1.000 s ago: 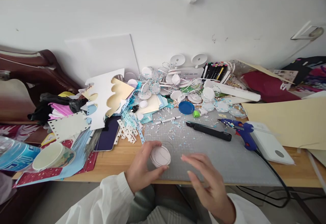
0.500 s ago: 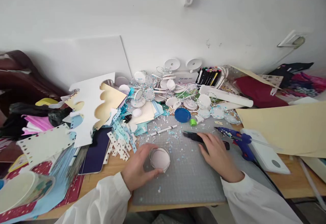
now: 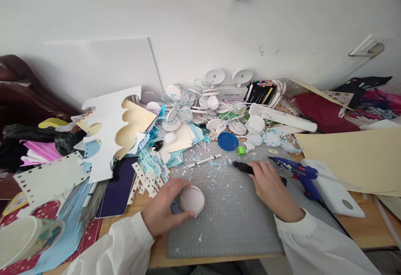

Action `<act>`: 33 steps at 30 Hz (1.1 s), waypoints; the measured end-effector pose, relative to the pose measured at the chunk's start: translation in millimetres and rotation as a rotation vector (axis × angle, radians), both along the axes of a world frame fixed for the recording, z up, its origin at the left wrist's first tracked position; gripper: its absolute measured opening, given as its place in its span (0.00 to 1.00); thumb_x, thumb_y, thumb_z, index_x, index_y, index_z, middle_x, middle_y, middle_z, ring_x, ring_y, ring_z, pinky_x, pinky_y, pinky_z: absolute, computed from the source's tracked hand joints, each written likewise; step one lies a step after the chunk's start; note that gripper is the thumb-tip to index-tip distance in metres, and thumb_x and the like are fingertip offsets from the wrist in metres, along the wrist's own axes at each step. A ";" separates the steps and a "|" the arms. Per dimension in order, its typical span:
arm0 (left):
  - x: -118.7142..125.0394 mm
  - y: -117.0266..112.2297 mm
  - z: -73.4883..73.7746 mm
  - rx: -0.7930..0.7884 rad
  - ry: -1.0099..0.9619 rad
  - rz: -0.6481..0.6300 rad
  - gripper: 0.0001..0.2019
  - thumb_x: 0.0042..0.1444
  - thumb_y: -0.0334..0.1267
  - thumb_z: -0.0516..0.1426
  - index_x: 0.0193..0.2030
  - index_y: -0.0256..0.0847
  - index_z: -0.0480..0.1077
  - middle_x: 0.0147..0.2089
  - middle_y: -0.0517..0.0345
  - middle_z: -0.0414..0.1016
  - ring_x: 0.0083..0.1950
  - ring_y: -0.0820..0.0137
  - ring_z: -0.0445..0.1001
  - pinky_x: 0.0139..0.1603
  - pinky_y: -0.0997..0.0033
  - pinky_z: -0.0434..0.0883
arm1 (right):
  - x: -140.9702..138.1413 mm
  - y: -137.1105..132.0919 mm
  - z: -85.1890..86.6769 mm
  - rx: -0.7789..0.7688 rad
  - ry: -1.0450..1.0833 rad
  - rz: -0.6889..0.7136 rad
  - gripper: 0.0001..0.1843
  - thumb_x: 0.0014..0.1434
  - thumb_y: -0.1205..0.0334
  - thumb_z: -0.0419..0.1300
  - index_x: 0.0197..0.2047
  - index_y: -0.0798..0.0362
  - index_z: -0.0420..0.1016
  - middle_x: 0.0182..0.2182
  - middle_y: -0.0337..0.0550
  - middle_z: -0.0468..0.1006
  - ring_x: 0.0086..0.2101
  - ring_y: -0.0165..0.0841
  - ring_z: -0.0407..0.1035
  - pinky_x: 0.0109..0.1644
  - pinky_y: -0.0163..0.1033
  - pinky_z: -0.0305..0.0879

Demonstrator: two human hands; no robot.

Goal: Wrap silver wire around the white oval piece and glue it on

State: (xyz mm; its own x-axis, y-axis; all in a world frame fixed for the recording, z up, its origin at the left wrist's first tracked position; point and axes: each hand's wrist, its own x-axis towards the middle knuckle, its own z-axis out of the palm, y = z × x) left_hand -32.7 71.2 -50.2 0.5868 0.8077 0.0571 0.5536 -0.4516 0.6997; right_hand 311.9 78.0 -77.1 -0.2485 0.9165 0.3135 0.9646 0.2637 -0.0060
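Observation:
My left hand (image 3: 165, 209) is curled around the left side of a small round white piece (image 3: 191, 200), its thumb and fingers at the rim. Thin wire-like loops run around the piece's edge. The piece sits low over the left part of the grey cutting mat (image 3: 232, 229). My right hand (image 3: 269, 185) is closed over a long black tool (image 3: 242, 167) on the mat's right side. The tool's narrow tip points left, and its middle is covered by my fingers. A white pen (image 3: 204, 160) and pale blue paper scraps lie between the hands.
A blue round lid (image 3: 227, 141) and a green tape roll (image 3: 241, 150) are at the mat's back. On the right are a blue glue gun (image 3: 300, 172) and white box (image 3: 335, 191). White discs (image 3: 255, 124) crowd the back. Cut paper (image 3: 106, 129) is piled left.
The left hand has shifted slightly left with the round white piece. My right hand has closed further around the black tool, whose tip has turned a little. The view has shifted slightly.

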 end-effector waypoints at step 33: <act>9.3 -9.2 -16.7 0.155 -0.131 -0.060 0.13 0.59 0.35 0.58 0.50 0.45 0.72 0.61 0.47 0.69 0.60 0.59 0.69 0.58 0.56 0.70 | -1.8 24.2 20.0 -0.081 -0.057 0.111 0.13 0.57 0.77 0.49 0.39 0.58 0.71 0.37 0.54 0.72 0.39 0.45 0.67 0.41 0.48 0.63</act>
